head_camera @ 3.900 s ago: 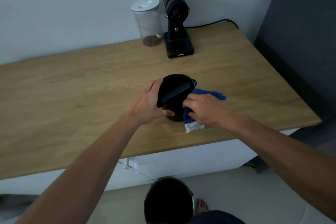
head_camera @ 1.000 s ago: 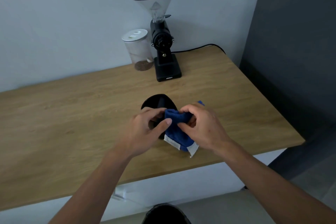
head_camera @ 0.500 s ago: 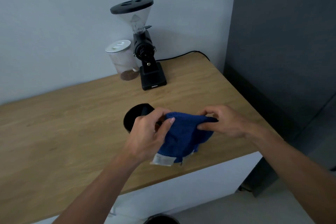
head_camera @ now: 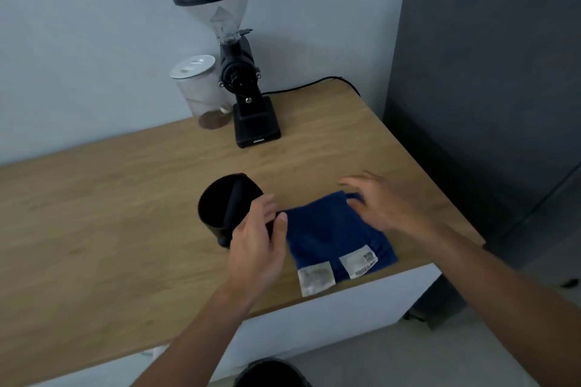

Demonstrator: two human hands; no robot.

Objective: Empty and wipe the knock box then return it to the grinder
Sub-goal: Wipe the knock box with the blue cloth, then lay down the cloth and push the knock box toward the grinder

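The black knock box stands upright on the wooden counter, its bar across the mouth. Right of it a blue cloth with two white labels lies spread flat near the counter's front edge. My left hand is against the knock box's near right side and pinches the cloth's left corner between thumb and fingers. Over the cloth's far right corner my right hand is blurred, fingers spread, holding nothing. The black grinder with its clear hopper stands at the back by the wall.
A clear jar with a white lid stands left of the grinder. A black cable runs off the counter's back right corner. A dark tall unit bounds the right side. A black bin sits on the floor below.
The cloth, held up bunched between both hands by the knock box, now lies spread flat on the counter to its right. My right hand has let go of it.
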